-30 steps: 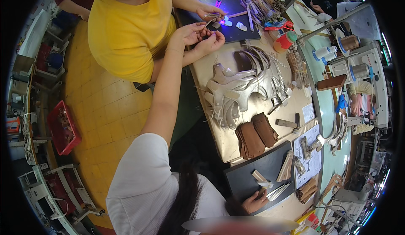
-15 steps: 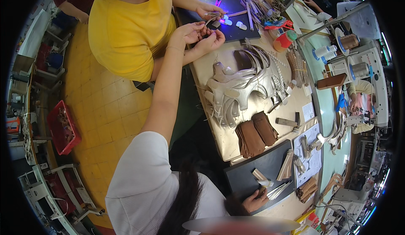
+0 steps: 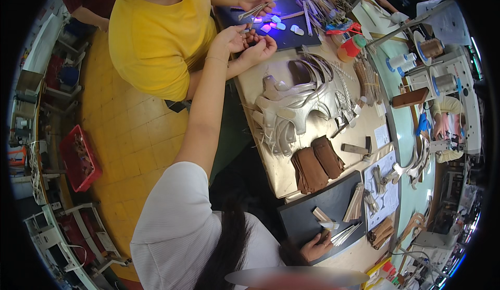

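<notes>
Head view: your left arm stretches far out across the gap beside the workbench, and your left hand meets a hand of the co-worker in the yellow shirt. Your fingers curl inward there, fingertips close against the other person's, and something small seems pinched between the two hands; it is too small to tell what it is. Just beyond your left hand lies a dark mat with small pale pieces glowing under violet light, and the co-worker's other hand holds thin tools over it.

Your right hand sits low and close to your body, on the near edge of a second dark mat. Its fingers close around a small dark tool; the exact grip is hard to read. Just past that hand lie pale flat strips and a fan of thin sticks.

Between your two hands, on the bench, sits a heap of silvery straps, and nearer your right hand two stacks of brown leather pieces. Off to your left, on the tiled floor, stands a red crate.
</notes>
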Available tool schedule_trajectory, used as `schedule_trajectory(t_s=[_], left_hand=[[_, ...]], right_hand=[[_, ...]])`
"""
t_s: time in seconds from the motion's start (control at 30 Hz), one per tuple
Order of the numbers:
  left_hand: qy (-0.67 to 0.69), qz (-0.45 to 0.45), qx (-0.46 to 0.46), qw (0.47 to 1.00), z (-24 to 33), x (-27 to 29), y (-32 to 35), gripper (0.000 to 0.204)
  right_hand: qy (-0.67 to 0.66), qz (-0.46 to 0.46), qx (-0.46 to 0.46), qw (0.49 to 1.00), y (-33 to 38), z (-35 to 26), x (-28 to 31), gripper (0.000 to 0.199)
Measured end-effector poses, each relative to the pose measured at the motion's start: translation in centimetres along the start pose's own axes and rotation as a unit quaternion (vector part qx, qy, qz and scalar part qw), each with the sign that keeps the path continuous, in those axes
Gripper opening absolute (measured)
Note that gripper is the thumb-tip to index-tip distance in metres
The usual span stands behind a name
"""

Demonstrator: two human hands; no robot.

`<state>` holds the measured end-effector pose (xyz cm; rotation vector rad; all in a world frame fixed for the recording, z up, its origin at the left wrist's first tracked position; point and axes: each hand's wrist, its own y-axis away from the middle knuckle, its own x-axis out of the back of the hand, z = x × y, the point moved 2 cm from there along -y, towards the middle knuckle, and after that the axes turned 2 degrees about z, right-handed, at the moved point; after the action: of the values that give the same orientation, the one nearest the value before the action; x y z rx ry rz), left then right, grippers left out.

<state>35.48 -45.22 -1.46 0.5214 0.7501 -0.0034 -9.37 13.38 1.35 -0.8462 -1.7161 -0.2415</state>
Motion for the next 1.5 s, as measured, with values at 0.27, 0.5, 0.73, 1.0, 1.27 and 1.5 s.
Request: schedule_trajectory(t_s=[0.27, 0.5, 0.73, 1.0, 1.27, 1.5], left_hand=[[-0.028, 0.083, -0.064, 0.994, 0.3, -1.0, 2.1, 0.028], [-0.325, 0.171, -0.297, 0.882, 0.3, -1.8, 5.2, 0.067], [-0.357, 0.239, -0.277, 0.86, 2.2, -2.1, 4.0, 0.099], [-0.344, 0.271, -0.267, 0.858, 3.7, -1.9, 4.8, 0.102], [-0.31, 0.264, -0.273, 0.872, 3.7, -0.6, 4.0, 0.102], [-0.319, 0.258, -0.291, 0.865, 4.1, -0.9, 3.8, 0.097]], right_hand=[[0.002, 0.011, 0.009, 1.0, 0.1, 0.1, -0.2, 0.039], [0.002, 0.01, -0.007, 1.0, 0.1, -0.1, -0.2, 0.04], [-0.01, 0.018, 0.01, 1.0, 0.0, -0.3, 0.0, 0.041], [0.003, 0.011, 0.003, 1.0, 0.1, -0.3, 0.0, 0.04], [0.005, 0.01, 0.001, 1.0, 0.0, -0.1, -0.1, 0.04], [0.007, -0.003, -0.003, 1.0, 0.1, 0.1, 0.0, 0.04]])
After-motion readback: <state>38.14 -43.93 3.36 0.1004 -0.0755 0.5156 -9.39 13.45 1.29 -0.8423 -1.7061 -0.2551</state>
